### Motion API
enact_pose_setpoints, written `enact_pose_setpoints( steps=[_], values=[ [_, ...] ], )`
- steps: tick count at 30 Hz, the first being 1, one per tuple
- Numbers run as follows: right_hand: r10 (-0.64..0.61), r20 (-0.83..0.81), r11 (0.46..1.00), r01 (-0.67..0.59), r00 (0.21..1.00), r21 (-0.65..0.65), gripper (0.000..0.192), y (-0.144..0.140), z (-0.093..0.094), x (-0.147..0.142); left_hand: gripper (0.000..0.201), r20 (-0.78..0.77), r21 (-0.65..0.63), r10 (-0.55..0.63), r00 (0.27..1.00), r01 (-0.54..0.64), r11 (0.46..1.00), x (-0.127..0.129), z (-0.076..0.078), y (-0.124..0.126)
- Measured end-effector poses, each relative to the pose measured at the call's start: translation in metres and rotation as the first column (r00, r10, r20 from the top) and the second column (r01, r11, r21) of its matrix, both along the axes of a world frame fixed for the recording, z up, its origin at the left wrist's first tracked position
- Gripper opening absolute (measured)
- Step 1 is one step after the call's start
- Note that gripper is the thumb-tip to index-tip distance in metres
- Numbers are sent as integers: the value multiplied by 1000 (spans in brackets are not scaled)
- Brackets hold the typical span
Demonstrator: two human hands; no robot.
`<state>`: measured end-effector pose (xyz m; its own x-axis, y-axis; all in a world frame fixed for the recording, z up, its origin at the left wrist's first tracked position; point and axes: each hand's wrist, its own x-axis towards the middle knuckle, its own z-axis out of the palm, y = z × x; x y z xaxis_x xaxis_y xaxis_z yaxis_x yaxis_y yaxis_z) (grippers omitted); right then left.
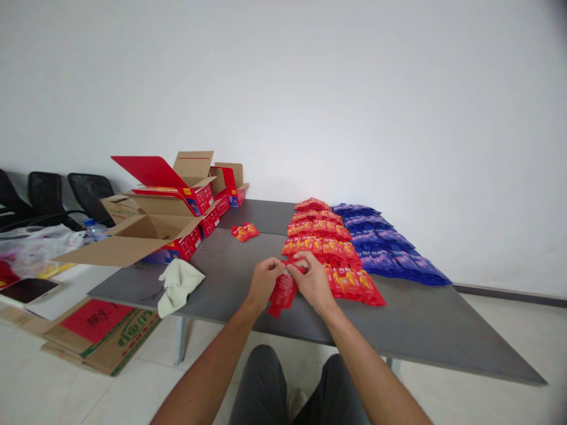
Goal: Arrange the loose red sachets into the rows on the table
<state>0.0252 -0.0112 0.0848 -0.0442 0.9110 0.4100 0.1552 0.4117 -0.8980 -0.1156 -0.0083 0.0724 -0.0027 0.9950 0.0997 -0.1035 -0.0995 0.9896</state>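
Note:
Over the near part of the dark grey table, my left hand and my right hand pinch the upper edge of a red pouch between them. Its lower end hangs down toward the table's front edge. Just beyond and to the right lie overlapping rows of red-orange pouches, each with an orange picture on it. Rows of blue-purple pouches sit to the right of those. A couple of loose red-orange pouches rest on the table, farther left.
Open red and brown cardboard boxes stand along the table's left side. A pale cloth drapes over the front left edge. Further left are a phone, a plastic bag, a bottle and black chairs. Flattened cartons lie below.

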Motion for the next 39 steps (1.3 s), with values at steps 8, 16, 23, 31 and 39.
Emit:
enact_pose_setpoints(
  steps=[8,16,23,31,39],
  values=[
    [27,-289,983,-78,957,-168,30,3,-16,0,24,-234,72,53,971,-37,997,-1,-1,5],
    [-29,-194,964,-23,981,-264,32,-9,-26,10,32,-301,46,40,953,-27,999,3,-10,1],
    [-91,-303,987,46,949,-154,28,-15,-35,10,50,-525,126,296,798,-271,954,-13,1,-2],
    [12,-84,995,-4,996,98,22,-28,-37,7,42,-88,-193,19,996,-36,980,-9,3,-7],
    [-194,296,973,145,935,179,49,-35,-43,41,30,-51,-81,-33,998,29,996,24,-10,2]
  ],
)
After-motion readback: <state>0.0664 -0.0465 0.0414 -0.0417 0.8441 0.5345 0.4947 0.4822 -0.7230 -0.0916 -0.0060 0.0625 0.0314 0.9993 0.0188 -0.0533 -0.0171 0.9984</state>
